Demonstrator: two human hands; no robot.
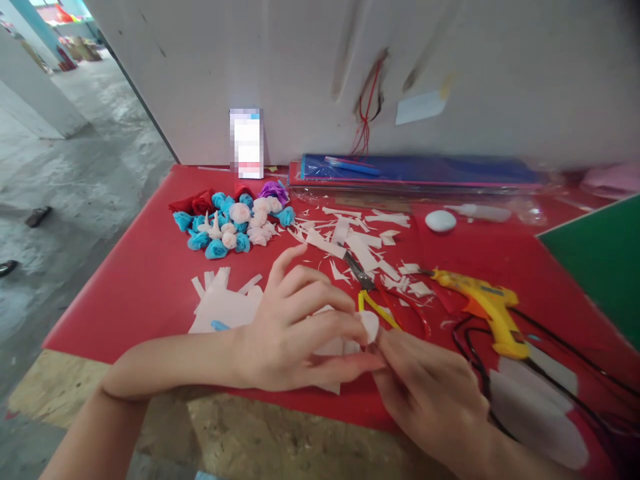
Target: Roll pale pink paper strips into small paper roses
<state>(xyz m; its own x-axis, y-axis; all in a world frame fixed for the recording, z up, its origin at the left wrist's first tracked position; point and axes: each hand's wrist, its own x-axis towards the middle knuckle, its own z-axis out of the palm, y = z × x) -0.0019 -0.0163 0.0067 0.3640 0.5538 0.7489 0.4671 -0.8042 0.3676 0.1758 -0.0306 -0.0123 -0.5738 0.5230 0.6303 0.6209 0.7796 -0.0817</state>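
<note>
Between my hands, above the near part of the red table, is a small white rolled paper piece [370, 325], like a petal or a flower bud. My left hand [303, 327] pinches its left side, with the upper fingers curved and raised. On the other side, my right hand [430, 390] has thumb and fingers closed at its base, where part is hidden. Just beyond lies a pair of scissors [365, 280] with yellow and red handles. White paper sheets [225, 307] and strips lie partly under my left hand and forearm.
Blue, pale pink, red and purple paper flowers [240, 213] cluster at the back left. White paper scraps [363, 250] spread across the middle. A yellow glue gun [500, 320] with a black cord lies right. A phone [247, 143] leans on the wall; a green board [600, 260] stands right.
</note>
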